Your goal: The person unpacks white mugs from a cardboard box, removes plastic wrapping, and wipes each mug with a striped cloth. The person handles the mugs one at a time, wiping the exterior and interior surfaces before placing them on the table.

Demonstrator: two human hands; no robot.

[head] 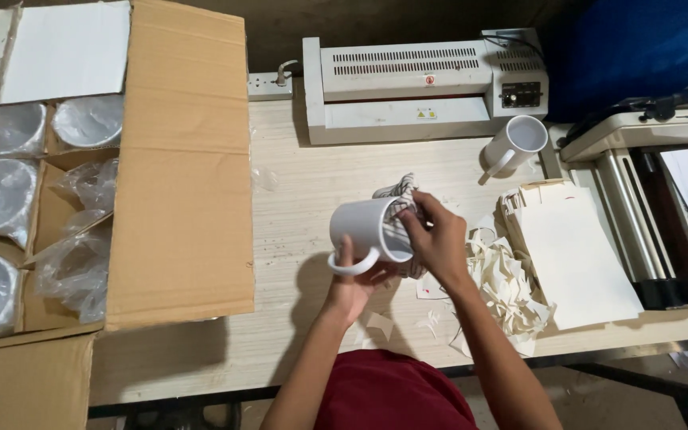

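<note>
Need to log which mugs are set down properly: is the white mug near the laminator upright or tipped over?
Tipped. The second mug lies on its side on the table, mouth facing the camera, handle toward the lower left.

A large brown cardboard box fills the left of the frame, its flaps folded open and a white card sheet lying at its upper left. Inside, clear plastic bags sit in cardboard compartments. At top centre, on the front of the white machine, I see a small round red-and-white sticker and, just below it, a small yellow-and-white rectangular warning label.
</note>
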